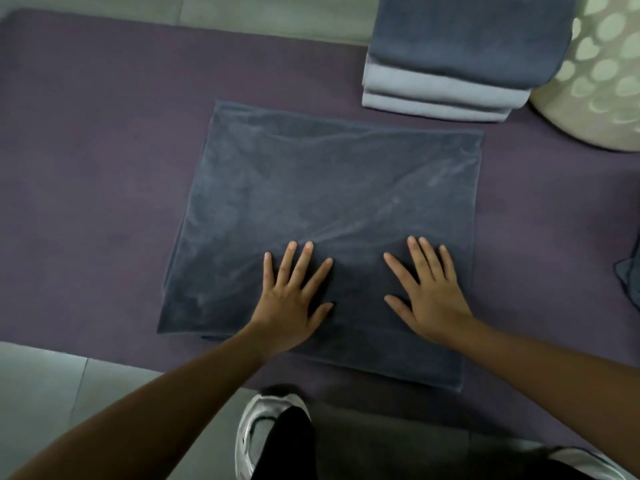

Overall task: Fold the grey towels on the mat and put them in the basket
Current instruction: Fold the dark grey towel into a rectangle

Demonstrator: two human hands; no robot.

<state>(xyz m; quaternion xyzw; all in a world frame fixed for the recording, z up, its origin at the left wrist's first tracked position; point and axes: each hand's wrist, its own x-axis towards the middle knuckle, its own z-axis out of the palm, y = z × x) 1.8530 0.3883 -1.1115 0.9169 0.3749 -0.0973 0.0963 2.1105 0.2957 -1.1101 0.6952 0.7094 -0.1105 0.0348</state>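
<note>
A dark grey towel (332, 188), folded into a rough square, lies flat in the middle of the purple mat (97, 161). My left hand (294, 296) and my right hand (429, 292) press palm-down on its near half, fingers spread, holding nothing. A stack of folded towels (460, 64), dark grey on top and lighter grey below, sits at the mat's far right. Beside that stack, at the right edge of the view, stands the cream basket (606, 81) with heart-shaped holes.
Another dark grey cloth (628, 271) pokes in at the right edge of the mat. Pale floor tiles (52, 393) lie beyond the mat's near edge. My shoes (266, 434) stand on the floor just below the towel.
</note>
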